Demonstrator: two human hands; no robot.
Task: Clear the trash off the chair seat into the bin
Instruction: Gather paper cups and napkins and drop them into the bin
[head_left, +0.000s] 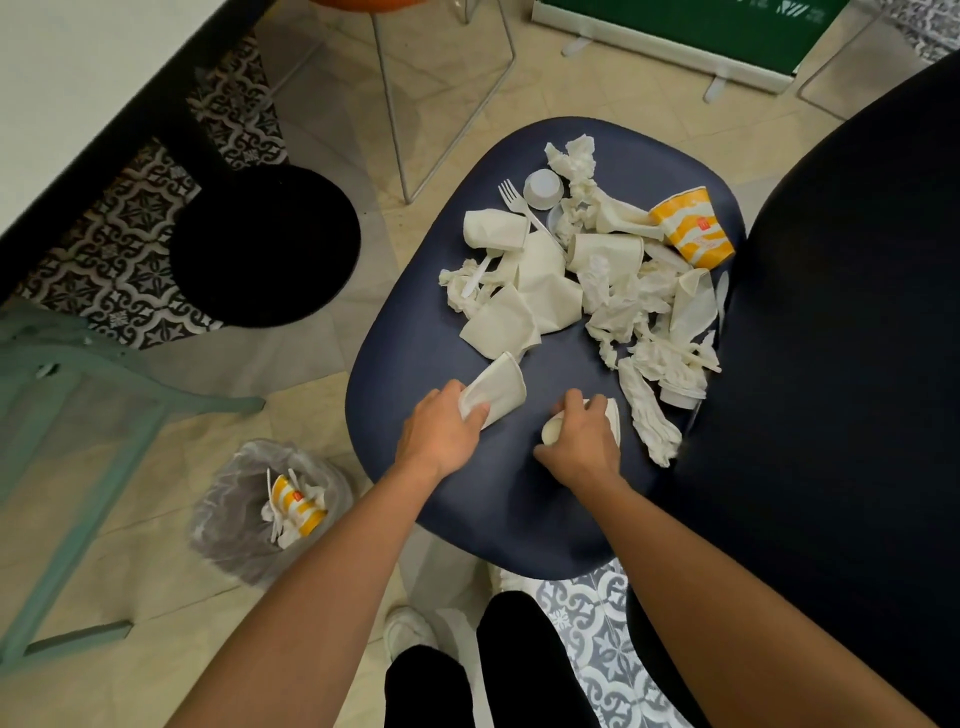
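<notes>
A dark blue chair seat carries a heap of white trash: crushed paper cups, crumpled napkins, a plastic fork and a yellow-striped cup. My left hand grips a flattened white paper cup at the seat's near side. My right hand closes over a small white cup lying just right of it. The bin, lined with a clear bag, stands on the floor at lower left and holds a yellow-striped cup and white scraps.
The chair's dark backrest fills the right side. A black round stool stands left of the seat, a green frame beside the bin, wire chair legs behind. My legs and white shoes are below.
</notes>
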